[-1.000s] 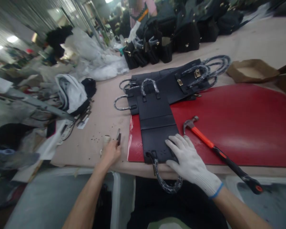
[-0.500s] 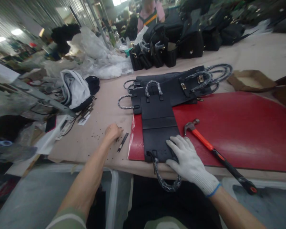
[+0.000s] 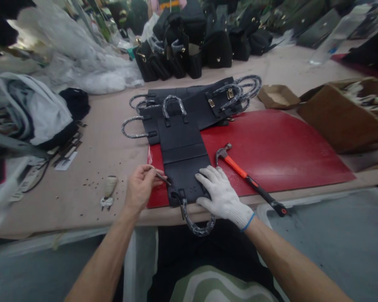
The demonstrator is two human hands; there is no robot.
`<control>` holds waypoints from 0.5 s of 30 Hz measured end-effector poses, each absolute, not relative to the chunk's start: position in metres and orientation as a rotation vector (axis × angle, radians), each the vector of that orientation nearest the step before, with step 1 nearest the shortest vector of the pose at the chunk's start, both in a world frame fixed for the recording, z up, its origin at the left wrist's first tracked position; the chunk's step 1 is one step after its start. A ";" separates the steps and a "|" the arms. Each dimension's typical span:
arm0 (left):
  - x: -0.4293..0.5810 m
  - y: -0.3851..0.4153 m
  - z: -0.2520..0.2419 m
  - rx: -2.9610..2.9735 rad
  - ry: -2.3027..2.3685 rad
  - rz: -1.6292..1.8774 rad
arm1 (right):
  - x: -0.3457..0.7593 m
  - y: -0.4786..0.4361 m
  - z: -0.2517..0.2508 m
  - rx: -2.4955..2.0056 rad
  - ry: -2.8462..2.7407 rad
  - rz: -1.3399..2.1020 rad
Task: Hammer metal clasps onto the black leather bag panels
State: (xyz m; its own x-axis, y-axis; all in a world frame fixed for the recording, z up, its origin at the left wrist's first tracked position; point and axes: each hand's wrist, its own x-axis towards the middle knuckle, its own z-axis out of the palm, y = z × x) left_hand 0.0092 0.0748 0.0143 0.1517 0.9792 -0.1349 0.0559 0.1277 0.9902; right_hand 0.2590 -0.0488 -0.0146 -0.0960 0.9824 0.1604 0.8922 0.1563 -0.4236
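A black leather bag panel (image 3: 184,144) lies on the red board, with a plastic-wrapped handle (image 3: 198,228) at its near end, hanging past the table edge. My left hand (image 3: 140,184) is bare and closed around a slim metal punch (image 3: 160,176). The punch slants toward the panel's left edge, its tip near the handle's left tab; whether it touches is unclear. My right hand (image 3: 222,191), in a white knit glove, rests flat on the panel's right side with fingers apart. Small dark holes show beside its fingertips. A claw hammer (image 3: 239,167) lies right of the glove.
More black panels with wrapped handles (image 3: 220,98) are stacked behind. A tape-wrapped pronged tool (image 3: 108,191) lies at left among dark specks. Black bags (image 3: 217,46) line the back. A cardboard box (image 3: 343,115) stands right on the table beyond the red board (image 3: 271,138).
My left hand has moved from the bare tabletop to the panel's left edge, now with the slim punch in it. My right hand stays on the panel. The view has shifted right.
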 end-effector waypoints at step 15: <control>0.063 0.031 -0.022 1.494 1.009 0.916 | 0.258 -0.049 -0.015 -1.768 -2.015 0.324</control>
